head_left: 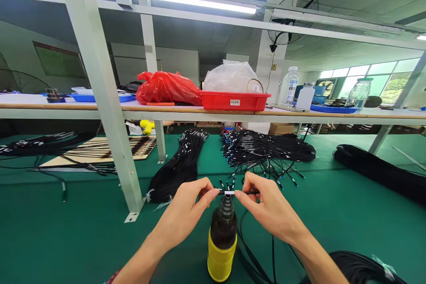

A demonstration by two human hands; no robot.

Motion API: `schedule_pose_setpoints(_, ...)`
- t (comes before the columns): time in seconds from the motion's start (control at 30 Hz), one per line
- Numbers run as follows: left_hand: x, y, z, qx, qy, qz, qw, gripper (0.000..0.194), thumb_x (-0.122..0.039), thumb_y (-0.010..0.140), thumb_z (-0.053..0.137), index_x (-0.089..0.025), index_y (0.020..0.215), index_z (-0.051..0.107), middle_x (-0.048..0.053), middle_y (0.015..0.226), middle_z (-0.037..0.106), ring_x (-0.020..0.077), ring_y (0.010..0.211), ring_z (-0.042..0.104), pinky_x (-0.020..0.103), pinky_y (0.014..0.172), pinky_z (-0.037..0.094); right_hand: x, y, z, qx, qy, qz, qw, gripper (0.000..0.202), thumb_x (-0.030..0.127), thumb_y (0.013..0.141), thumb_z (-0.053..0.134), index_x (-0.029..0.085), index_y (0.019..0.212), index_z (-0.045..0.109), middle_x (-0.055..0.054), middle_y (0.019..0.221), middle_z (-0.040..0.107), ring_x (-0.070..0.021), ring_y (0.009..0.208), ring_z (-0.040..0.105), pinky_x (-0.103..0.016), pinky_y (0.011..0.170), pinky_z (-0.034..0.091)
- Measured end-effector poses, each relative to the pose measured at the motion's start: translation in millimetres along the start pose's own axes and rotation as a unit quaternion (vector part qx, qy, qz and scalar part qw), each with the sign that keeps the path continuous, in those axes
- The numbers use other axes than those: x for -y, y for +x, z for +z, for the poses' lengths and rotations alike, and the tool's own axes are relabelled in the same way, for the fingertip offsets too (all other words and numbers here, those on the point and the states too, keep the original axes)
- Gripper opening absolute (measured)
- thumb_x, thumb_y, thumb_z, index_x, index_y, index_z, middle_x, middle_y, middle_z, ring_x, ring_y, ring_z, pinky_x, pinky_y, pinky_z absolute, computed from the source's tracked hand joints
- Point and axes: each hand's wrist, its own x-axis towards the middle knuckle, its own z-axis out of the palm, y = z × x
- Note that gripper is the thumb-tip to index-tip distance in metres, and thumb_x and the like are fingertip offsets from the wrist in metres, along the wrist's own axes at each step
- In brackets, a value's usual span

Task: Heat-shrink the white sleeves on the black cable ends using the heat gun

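Note:
A thin black cable with a short white sleeve is stretched level between my two hands. My left hand pinches its left end between thumb and fingertips. On the other side of the sleeve, my right hand grips the cable, thumb and index finger closed. Directly below stands an upright yellow and black heat gun, its coiled metal nozzle pointing up at the sleeve. Whether the nozzle touches the sleeve I cannot tell. Several cable tips show just behind it.
Black cable bundles lie on the green table: one at centre left, a spread one behind my hands, others right and lower right. A white post rises at left. The shelf holds a red tray and bottles.

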Motion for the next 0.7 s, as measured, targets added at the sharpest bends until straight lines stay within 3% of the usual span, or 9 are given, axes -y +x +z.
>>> schedule_pose_setpoints(0.7,3.1,3.6,1.2,-0.026,0.002,0.006,1.000,0.015,-0.031,0.088,0.054,-0.021,0.076,0.053,-0.005,0.071,0.053,0.0140,0.068,0.047,0.025,0.061,0.034,-3.9,2.3,2.7,-0.009,-0.037,0.005,0.999,0.021,0.030,0.084,0.055,0.023,0.069,0.041,0.006,0.059,0.047,-0.0129,0.057,0.041,-0.026,0.052,0.027)
